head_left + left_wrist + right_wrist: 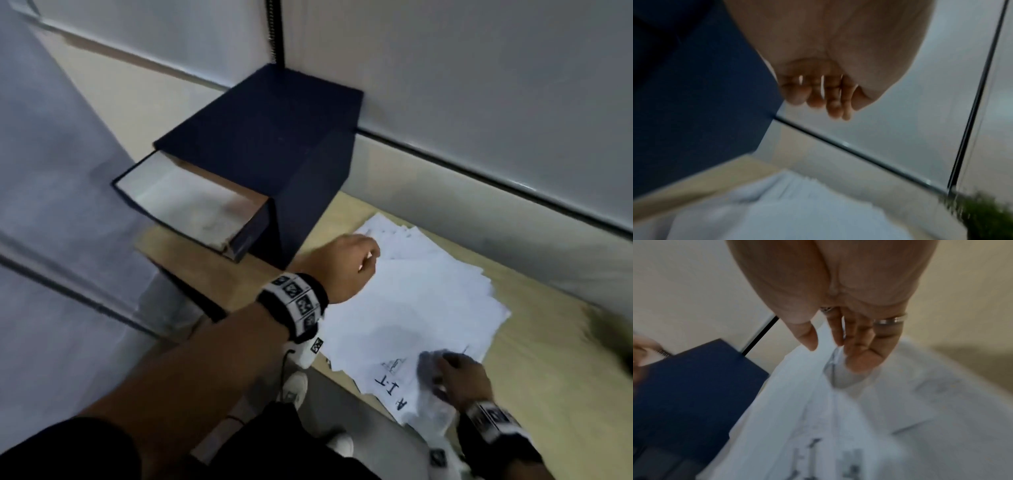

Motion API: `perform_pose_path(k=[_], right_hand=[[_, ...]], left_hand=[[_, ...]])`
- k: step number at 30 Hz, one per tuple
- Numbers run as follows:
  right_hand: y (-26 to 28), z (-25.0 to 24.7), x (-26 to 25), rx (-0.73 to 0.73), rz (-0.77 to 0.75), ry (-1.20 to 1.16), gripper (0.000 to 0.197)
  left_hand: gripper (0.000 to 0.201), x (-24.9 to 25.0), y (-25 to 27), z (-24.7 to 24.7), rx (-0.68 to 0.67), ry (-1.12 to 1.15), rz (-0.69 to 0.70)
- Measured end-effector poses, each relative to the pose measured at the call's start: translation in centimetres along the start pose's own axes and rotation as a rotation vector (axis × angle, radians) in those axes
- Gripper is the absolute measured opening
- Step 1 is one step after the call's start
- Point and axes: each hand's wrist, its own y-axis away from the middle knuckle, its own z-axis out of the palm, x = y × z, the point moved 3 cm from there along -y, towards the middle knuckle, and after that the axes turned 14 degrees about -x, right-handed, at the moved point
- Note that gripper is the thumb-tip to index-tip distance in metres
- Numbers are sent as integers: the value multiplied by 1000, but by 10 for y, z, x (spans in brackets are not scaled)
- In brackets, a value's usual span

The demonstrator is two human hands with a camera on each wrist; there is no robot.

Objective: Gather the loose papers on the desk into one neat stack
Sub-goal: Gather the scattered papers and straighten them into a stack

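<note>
Papers lie fanned between both hands; right hand pinches their near edge, left hand hangs loosely curled beside the navy box's empty drawer.

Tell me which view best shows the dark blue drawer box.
Head view: the dark blue drawer box appears whole, standing on the desk by the papers, with one drawer pulled out. The left wrist view shows only a blurred blue side; the right wrist view shows a blue face behind the papers, no drawer clearly visible.
</note>
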Motion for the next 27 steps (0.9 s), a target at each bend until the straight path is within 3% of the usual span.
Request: perform_pose_path(k=[1, 3, 5, 7, 9, 11, 15, 18, 21, 25, 27], right_hand=[[-15, 5, -2, -18, 45, -37, 18], [-23, 14, -15, -55, 55, -51, 40], [-30, 20, -21, -12, 133, -155, 50], [-43, 24, -25, 73, 168, -248, 65], [-53, 27, -31, 61, 113, -309, 86], [-50, 23, -41, 166, 101, -402, 97], [-54, 19, -48, 253, 132, -311, 89], [-52, 23, -60, 295, 182, -216, 73], [-55, 29, -66, 246, 199, -280, 74], [-54, 21, -63, 284, 217, -402, 77], [-56, 14, -60, 261, 141, -400, 68]], left_hand=[[29, -10, -15, 20, -119, 6, -65], [45, -32, -42, 54, -320, -17, -200], [58, -52, -58, 76, -440, -59, -348], [64, -60, -64, 87, -510, -59, -456], [63, -64, -67, 91, -513, -28, -533], [58, -68, -72, 92, -508, 21, -599], [40, -78, -81, 91, -553, 187, -566], [45, -79, -81, 89, -528, 301, -594], [58, -84, -80, 91, -525, 420, -622], [35, -94, -74, 95, -428, 736, -632], [43, -98, -68, 99, -441, 796, -642]])
